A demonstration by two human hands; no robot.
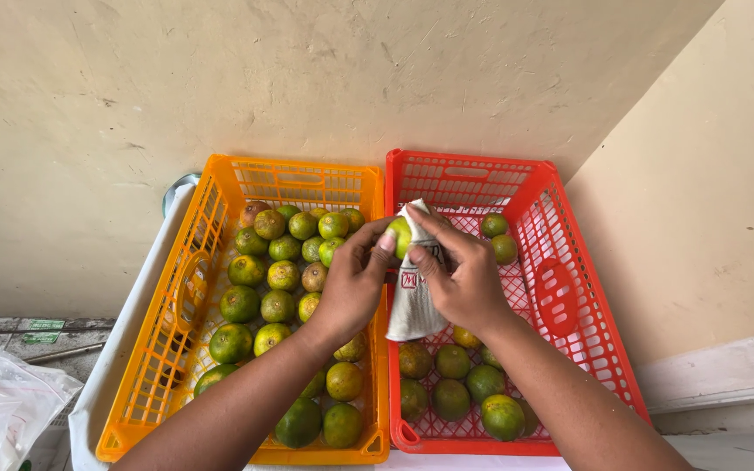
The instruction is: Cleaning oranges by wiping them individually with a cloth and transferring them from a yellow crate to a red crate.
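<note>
Green-yellow citrus fruit (400, 235) is held above the divide between the orange crate (154, 349) and the red crate (599, 344). Left hand (355, 283) grip: clenched on the fruit. Right hand (464, 279) grip: grasping a grey cloth (412, 305) pressed against the fruit.

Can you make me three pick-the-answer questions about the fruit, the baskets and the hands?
1. Which crate holds more fruit? A orange crate B red crate C both alike
2. What colour is the right-hand crate? A blue B red C white
3. What are the hands doing? A resting flat B holding a fruit and a cloth C lifting a crate

Answers: A, the orange crate is crowded, the red crate sparse. B, it is red. B, the left hand holds a green fruit and the right hand presses a cloth on it.
</note>
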